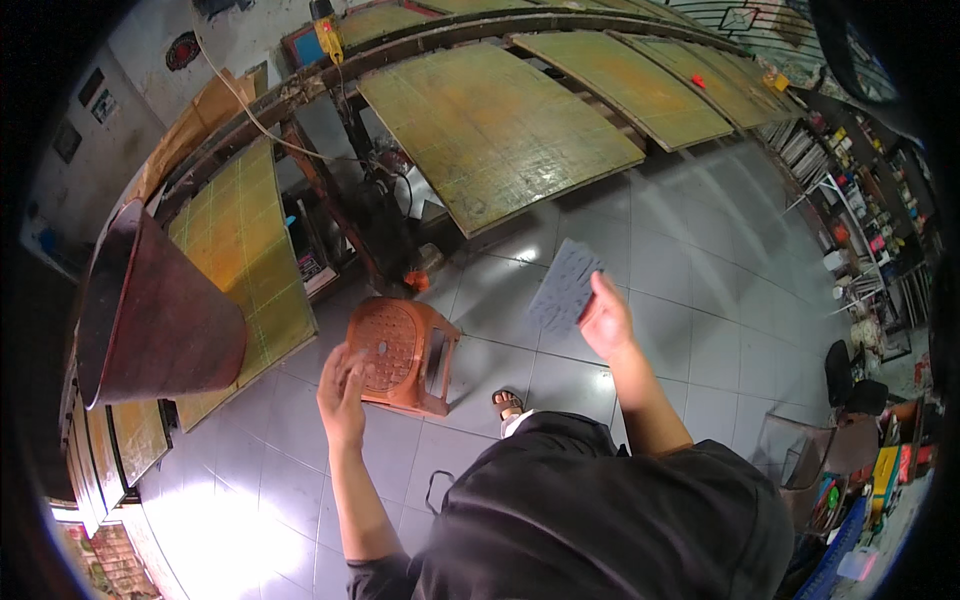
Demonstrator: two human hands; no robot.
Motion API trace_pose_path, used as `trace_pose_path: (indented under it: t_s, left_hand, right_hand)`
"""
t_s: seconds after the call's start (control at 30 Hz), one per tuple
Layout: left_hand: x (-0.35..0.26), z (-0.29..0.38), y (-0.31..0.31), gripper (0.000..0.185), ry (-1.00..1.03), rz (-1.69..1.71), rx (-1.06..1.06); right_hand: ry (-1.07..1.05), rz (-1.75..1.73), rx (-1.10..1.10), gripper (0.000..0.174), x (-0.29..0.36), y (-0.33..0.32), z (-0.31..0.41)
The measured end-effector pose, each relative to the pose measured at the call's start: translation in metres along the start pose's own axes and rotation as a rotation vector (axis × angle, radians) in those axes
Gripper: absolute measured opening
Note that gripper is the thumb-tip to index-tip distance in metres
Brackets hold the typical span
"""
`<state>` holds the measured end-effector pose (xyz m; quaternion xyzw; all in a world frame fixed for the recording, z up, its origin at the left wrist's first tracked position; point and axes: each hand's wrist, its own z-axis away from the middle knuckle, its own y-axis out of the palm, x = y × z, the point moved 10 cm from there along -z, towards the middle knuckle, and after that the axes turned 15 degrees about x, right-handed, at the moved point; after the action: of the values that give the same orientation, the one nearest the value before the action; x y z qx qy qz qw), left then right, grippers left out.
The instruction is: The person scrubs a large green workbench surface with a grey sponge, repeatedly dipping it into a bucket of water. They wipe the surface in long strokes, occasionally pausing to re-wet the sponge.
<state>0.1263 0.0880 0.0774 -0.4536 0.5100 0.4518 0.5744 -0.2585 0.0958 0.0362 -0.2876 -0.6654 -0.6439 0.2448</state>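
My right hand (606, 315) grips the edge of a flat, gray rectangular piece (564, 285) with a pitted surface; its material is unclear. The piece is tilted above the tiled floor. My left hand (345, 386) is raised with fingers apart and nothing visible in it. Behind it, partly covered in this view, is an orange-brown plastic stool (386, 337). A large yellowish board (502, 135) with grid lines lies ahead on a dark frame, and another such board (247, 262) is at the left, beyond a dark red cone-shaped shade (165, 322).
A yellow tool (327, 37) hangs at the top, near a cable (247, 112). Further boards (622, 82) line the frame to the right. Crowded shelves (862, 217) and a brown chair (810, 450) stand at the right. An orange object (416, 280) lies behind the stool.
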Motion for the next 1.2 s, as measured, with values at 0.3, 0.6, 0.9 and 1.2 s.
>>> trace_pose_path:
  t_s: [0.3, 0.6, 0.9, 1.2]
  left_hand:
    - [0.012, -0.083, 0.032, 0.039, -0.073, 0.063, 0.029]
    - [0.059, -0.138, 0.023, 0.040, -0.185, 0.151, 0.088]
    - [0.079, -0.206, -0.003, 0.069, -0.194, 0.584, -0.219]
    - [0.096, -0.223, 0.012, 0.068, -0.275, 0.565, -0.049]
  right_hand:
    - [-0.061, 0.643, -0.172, 0.039, 0.114, -0.028, -0.108]
    - [0.321, 2.272, -0.545, 0.032, 0.179, -0.045, -0.277]
    - [0.254, 1.755, 0.582, 0.046, -0.091, 0.211, -0.227]
    - [0.472, 2.230, -0.614, 0.033, 0.128, 0.022, -0.284]
